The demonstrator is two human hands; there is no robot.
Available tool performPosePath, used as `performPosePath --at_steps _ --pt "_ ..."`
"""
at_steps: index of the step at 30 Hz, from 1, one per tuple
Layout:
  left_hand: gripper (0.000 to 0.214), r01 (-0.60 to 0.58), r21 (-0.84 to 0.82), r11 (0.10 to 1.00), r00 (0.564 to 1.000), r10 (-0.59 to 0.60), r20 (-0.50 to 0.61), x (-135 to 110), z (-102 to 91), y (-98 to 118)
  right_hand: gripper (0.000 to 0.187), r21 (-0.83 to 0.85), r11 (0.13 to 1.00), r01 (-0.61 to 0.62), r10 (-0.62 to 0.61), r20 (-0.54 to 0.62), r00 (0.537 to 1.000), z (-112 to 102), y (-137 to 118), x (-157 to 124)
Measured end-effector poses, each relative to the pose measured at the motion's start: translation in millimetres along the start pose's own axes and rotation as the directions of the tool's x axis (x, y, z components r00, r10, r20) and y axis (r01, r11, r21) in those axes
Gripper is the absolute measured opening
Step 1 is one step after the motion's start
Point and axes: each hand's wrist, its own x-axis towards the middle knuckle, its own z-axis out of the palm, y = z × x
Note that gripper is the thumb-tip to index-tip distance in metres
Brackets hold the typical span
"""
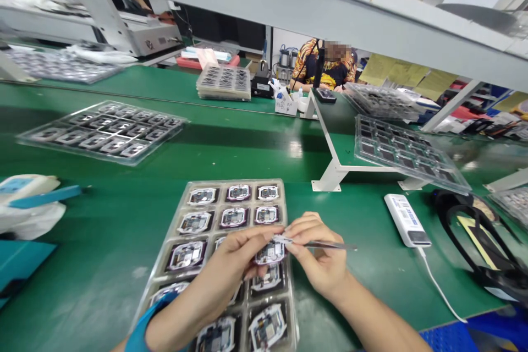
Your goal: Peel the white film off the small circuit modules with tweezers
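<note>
My left hand [231, 264] pinches a small circuit module [264, 253] between thumb and fingers, just above a clear plastic tray [231, 182]. My right hand [317, 253] holds slim metal tweezers [330, 245], with their tips at the module's upper edge. The tray holds several similar modules in black-lined pockets, in rows of three. My hands and forearms hide the tray's middle pockets. A blue sleeve cuff [142, 330] shows on my left wrist.
Stacked and single trays of modules [103, 132] lie on the green bench, and a white metal stand [334, 168] carries another [408, 154]. A white corded device [406, 220] and black cables [470, 231] lie right. A co-worker [322, 66] sits beyond.
</note>
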Motion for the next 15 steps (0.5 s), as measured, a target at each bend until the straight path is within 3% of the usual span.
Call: performPosePath --at_steps 9,15 --pt "0.034 0.009 -0.001 1.0 1.0 -0.009 0.012 -0.3 -3.7 -2.5 0.003 0.081 0.996 -0.032 0.032 0.0 0.999 -0.1 4.6 -1.4" --pt "0.033 -0.028 0.072 0.997 1.0 0.027 0.009 -2.2 -1.8 -2.6 0.007 0.089 0.984 -0.151 0.155 -0.032 0.987 -0.9 5.3 -4.1"
